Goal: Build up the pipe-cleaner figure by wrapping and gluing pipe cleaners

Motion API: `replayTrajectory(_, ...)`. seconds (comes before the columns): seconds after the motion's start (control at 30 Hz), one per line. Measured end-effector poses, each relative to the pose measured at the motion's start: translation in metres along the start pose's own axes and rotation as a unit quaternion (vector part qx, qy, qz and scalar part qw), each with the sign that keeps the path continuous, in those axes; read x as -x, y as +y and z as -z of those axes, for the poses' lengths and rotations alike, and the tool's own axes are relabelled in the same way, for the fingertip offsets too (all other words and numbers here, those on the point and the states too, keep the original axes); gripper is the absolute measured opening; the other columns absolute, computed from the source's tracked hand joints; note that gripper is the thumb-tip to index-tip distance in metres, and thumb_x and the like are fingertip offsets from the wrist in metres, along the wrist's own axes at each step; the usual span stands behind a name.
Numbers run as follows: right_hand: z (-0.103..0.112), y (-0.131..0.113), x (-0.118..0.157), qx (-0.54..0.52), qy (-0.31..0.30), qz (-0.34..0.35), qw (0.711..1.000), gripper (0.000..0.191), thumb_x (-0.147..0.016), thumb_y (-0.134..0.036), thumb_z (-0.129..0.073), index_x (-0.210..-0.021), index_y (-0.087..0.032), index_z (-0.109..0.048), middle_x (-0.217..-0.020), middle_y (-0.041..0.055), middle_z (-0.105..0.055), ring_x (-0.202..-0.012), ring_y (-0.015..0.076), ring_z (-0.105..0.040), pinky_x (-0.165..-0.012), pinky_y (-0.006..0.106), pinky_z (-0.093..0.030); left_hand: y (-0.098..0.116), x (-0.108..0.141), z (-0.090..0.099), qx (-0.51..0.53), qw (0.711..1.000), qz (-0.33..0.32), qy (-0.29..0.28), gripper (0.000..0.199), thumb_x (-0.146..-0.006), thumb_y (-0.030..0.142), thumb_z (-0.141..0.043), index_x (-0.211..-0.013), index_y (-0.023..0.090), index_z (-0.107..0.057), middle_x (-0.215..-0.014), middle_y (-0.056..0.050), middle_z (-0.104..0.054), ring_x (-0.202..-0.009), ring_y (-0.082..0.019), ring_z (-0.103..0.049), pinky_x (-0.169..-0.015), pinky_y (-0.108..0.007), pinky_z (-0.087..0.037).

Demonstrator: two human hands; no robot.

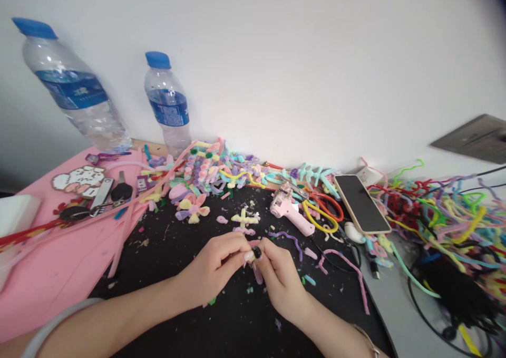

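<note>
My left hand [221, 260] and my right hand [281, 279] meet over the black mat [166, 326], fingertips pinched together. Between them is a small piece of pink pipe cleaner [258, 274], mostly hidden by the fingers. Just beyond the fingertips lie a pale yellow cross-shaped pipe cleaner piece [245, 219] and a lilac bit [244, 231]. A purple pipe cleaner strand [290, 238] curls to the right of my hands. Farther right lies a bent pink strand [358, 273]. Behind these rests a pink glue gun [294, 215].
Scissors with red and yellow handles [322, 218] lie near a phone [362, 204]. A tangle of coloured pipe cleaners [446, 215] covers the right side. Two water bottles [168, 107] stand by the wall. Keys [122, 190] lie on pink sheets [47, 273] at left.
</note>
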State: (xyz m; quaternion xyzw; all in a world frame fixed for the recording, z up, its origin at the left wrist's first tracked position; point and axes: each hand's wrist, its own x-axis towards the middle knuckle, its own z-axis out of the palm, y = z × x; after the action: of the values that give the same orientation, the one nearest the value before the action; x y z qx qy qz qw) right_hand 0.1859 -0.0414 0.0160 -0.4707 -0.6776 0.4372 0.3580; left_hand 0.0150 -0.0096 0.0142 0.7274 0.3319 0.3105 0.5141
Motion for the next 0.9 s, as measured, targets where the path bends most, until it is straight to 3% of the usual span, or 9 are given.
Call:
replayTrajectory(0.23, 0.006, 0.007, -0.002, -0.034, 0.033, -0.049, 0.998, 0.036, -0.097, -0.041, -0.036, -0.068, -0.02, -0.037, -0.059, -0.006, -0.032, -0.054, 0.0101, -0.029, -0.051, 0.024, -0.026, -0.002, -0.003, 0.003, -0.011, 1.0, 0.007, 0.018, 0.025, -0.093, 0.021, -0.042, -0.07, 0.015, -0.053, -0.069, 0.002, -0.045, -0.067, -0.011, -0.043, -0.062, -0.022, -0.033)
replayTrajectory(0.6, 0.007, 0.004, -0.001, -0.008, 0.02, -0.043, 0.999, 0.031, -0.097, -0.035, -0.038, -0.07, -0.02, -0.038, -0.062, -0.0053, -0.036, -0.057, 0.0104, -0.032, -0.053, 0.023, -0.027, -0.003, -0.001, 0.001, -0.032, 0.999, 0.022, 0.022, 0.026, -0.093, 0.022, -0.043, -0.07, 0.015, -0.055, -0.069, 0.002, -0.046, -0.065, -0.011, -0.043, -0.06, -0.023, -0.032)
replayTrajectory(0.9, -0.003, 0.005, 0.001, -0.076, 0.03, -0.072, 0.994, 0.034, -0.096, -0.04, -0.038, -0.069, -0.021, -0.037, -0.057, -0.0066, -0.034, -0.052, 0.0093, -0.03, -0.048, 0.022, -0.025, -0.002, -0.001, -0.001, -0.039, 0.999, 0.017, 0.027, 0.025, -0.092, 0.02, -0.043, -0.07, 0.015, -0.054, -0.07, 0.0, -0.049, -0.065, -0.012, -0.045, -0.06, -0.023, -0.033)
